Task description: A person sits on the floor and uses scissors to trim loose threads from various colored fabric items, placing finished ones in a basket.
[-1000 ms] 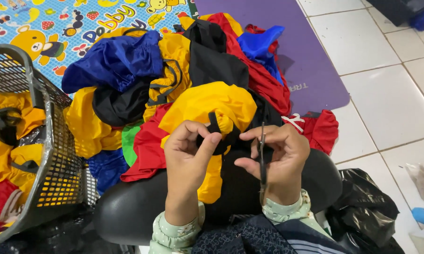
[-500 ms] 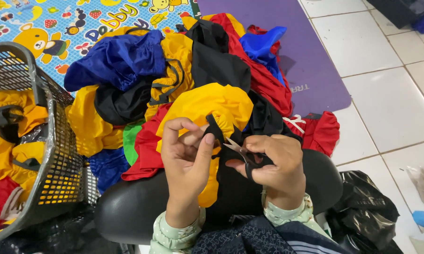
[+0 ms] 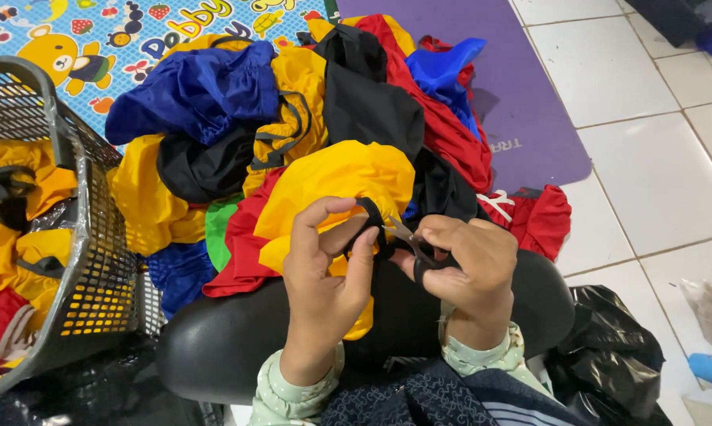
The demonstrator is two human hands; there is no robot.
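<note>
Yellow garments (image 3: 13, 225) in mesh basket (image 3: 95, 276)

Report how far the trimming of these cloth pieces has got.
Done, apparently: the basket on the left holds yellow and red pieces. In hand: the left hand pinches a black strap on a yellow piece, the right hand working small scissors at it. Left: a mixed pile on the floor.

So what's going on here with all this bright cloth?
A person sits over a black padded seat and works on a yellow cloth piece. The left hand pinches its black strap, while the right hand holds small scissors at the strap. A heap of coloured cloth lies ahead, and a mesh basket stands on the left.
</note>
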